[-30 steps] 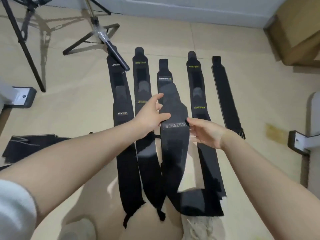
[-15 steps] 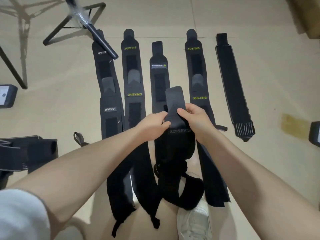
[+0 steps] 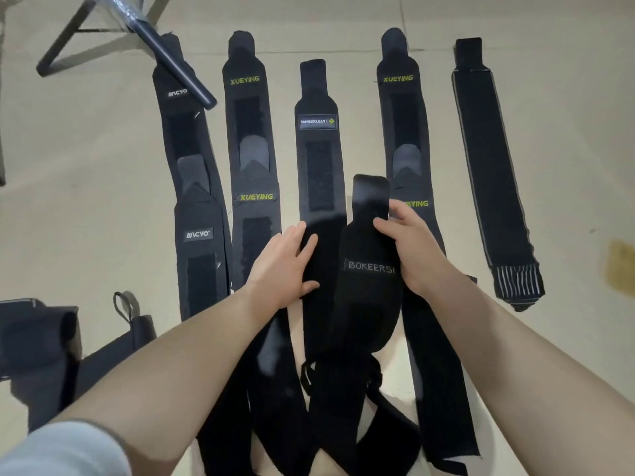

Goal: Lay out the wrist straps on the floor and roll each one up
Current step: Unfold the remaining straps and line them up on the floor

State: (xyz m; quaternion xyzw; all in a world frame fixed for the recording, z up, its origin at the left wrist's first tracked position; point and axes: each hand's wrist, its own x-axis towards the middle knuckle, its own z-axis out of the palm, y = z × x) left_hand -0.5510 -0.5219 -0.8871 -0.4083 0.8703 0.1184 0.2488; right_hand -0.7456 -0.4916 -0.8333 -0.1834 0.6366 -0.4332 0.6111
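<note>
Several black wrist straps lie side by side on the floor, running away from me. My right hand (image 3: 409,245) grips the upper part of the BOKEERSI strap (image 3: 369,280), whose lower length is bunched near my leg. My left hand (image 3: 281,266) lies flat with straight fingers on the MANUEKLEAR strap (image 3: 319,173). To the left are an MCYO strap (image 3: 199,214) and a XUEYING strap (image 3: 254,166). A second XUEYING strap (image 3: 405,132) runs behind my right hand. A plain strap with a striped end (image 3: 491,187) is at the far right.
A black tripod leg (image 3: 171,60) rests across the top of the MCYO strap at the upper left. More black straps (image 3: 37,341) are piled at the left edge. A yellowish stain (image 3: 622,266) marks the beige floor at the right.
The view has dropped closer to the straps. My left hand let go of the BOKEERSI strap and moved left onto the MANUEKLEAR strap. My right hand keeps its hold and has shifted the strap rightward.
</note>
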